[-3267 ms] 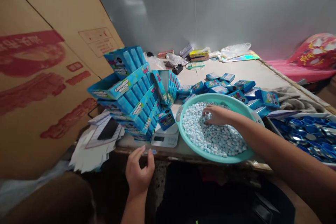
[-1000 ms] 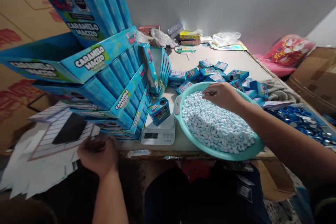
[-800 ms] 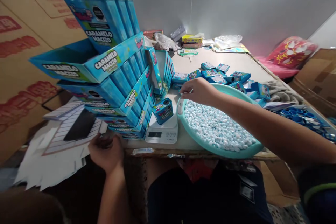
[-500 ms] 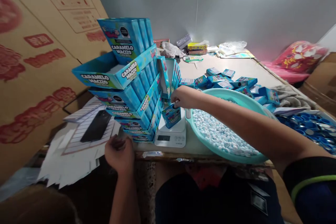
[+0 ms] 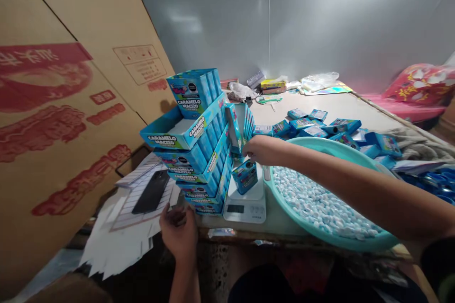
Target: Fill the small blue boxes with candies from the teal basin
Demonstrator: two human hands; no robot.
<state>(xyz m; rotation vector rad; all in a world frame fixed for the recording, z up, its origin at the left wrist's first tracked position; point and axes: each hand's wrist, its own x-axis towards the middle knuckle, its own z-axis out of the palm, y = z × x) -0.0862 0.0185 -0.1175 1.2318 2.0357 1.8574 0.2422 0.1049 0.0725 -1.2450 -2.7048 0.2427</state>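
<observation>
A small blue candy box (image 5: 245,177) stands tilted on a white kitchen scale (image 5: 245,209). My right hand (image 5: 263,149) is just above it, fingertips pinched together and slightly apart from the box's top; whatever they may hold is too small to make out. At the table's front edge, my left hand (image 5: 179,229) rests with its fingers curled in, and the inside of the grip is dark. Beside it rises a stack of blue display trays (image 5: 190,177) filled with candy boxes. Under my right forearm sits a turquoise basin (image 5: 275,189) of white and pale blue candies (image 5: 320,201).
Blue boxes (image 5: 302,125) lie in a loose heap behind the basin. Upright flat cartons (image 5: 245,123) lean beside the stack. A black phone (image 5: 151,191) lies on papers (image 5: 117,232) at left, by a large cardboard carton (image 5: 71,104). Plastic bags (image 5: 320,80) are at the back.
My right hand has let go of the candy box, which now stands by itself on the scale. The view has shifted, so everything appears lower and further right. My left hand stays curled.
</observation>
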